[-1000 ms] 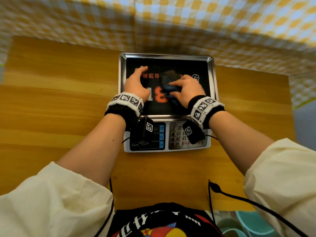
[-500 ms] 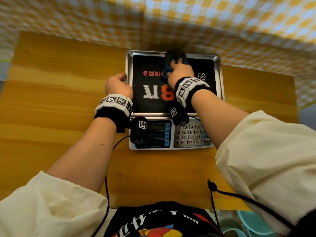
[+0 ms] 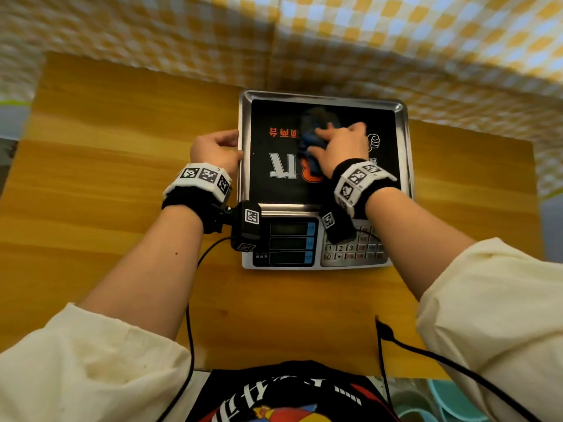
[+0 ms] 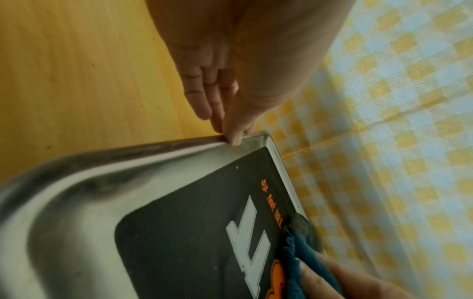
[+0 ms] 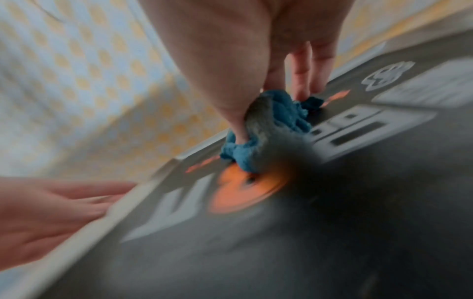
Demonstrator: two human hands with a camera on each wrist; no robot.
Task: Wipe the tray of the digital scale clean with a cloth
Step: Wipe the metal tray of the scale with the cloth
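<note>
Steel tray (image 3: pixel 402 141) of the scale (image 3: pixel 316 263) sits in the upper middle of the head view, on the wooden tabletop (image 3: pixel 106 147), with a black printed mat covering its floor and the display and keypad at its near edge, toward the bottom of the frame. Your right hand (image 3: pixel 341 147) is over the centre of the tray, thumb and fingers bunched round a crumpled blue cloth (image 3: pixel 307 141) and pressing it down onto the mat, just above the orange figure; in the right wrist view the cloth (image 5: pixel 258 129) is wadded between thumb and fingertips (image 5: pixel 299 89) and touches the mat, though the picture is smeared with motion. Your left hand (image 3: pixel 214 150) lies at the left side of the tray, outside it, fingers nearly straight and together; in the left wrist view the fingertips (image 4: pixel 234 137) touch the rim (image 4: pixel 153 145) near the far left corner, clasping nothing. Both forearms are bare below cream sleeves (image 3: pixel 91 376), with marker bands on each wrist. Yellow-checked fabric (image 3: pixel 396 41) hangs behind the tabletop across the top of the frame.
</note>
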